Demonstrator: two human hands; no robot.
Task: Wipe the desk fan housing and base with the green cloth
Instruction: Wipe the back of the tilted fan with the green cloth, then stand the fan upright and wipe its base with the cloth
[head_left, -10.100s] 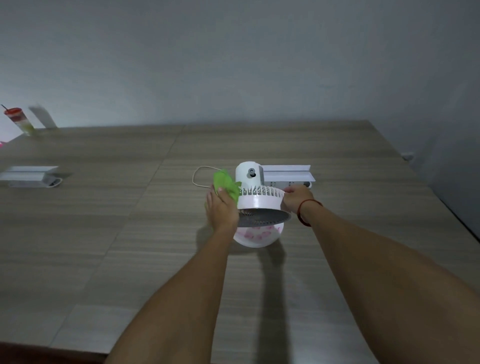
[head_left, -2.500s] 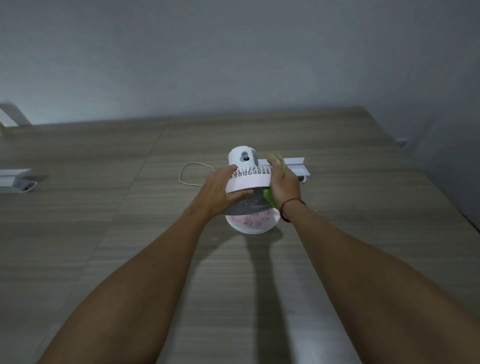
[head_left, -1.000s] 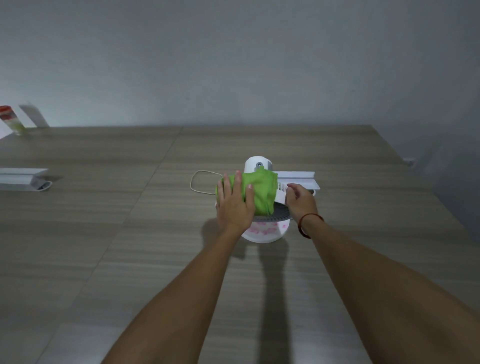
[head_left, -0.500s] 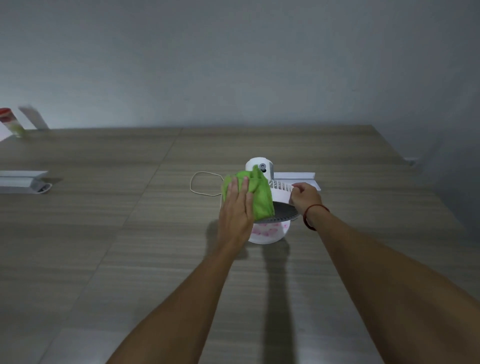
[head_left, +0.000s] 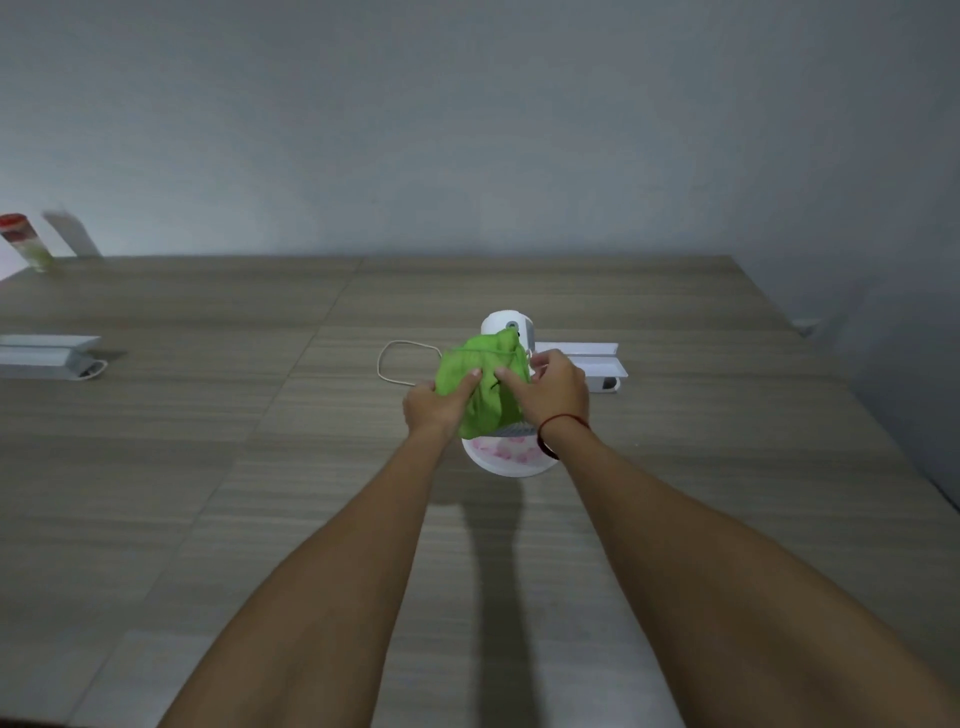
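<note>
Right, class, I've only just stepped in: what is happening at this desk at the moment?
A person is cleaning a small white desk fan that stands on a wooden desk. Both hands are on a green cloth draped over the fan's housing: the left hand pinches its left side, the right hand presses it from the right. The base below, with a pink pattern, is uncovered. A white cord loops behind the fan.

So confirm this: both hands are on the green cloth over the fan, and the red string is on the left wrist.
Not quite. The head view shows the red string on the right wrist. Both the left hand and right hand do hold the green cloth over the fan.
</note>
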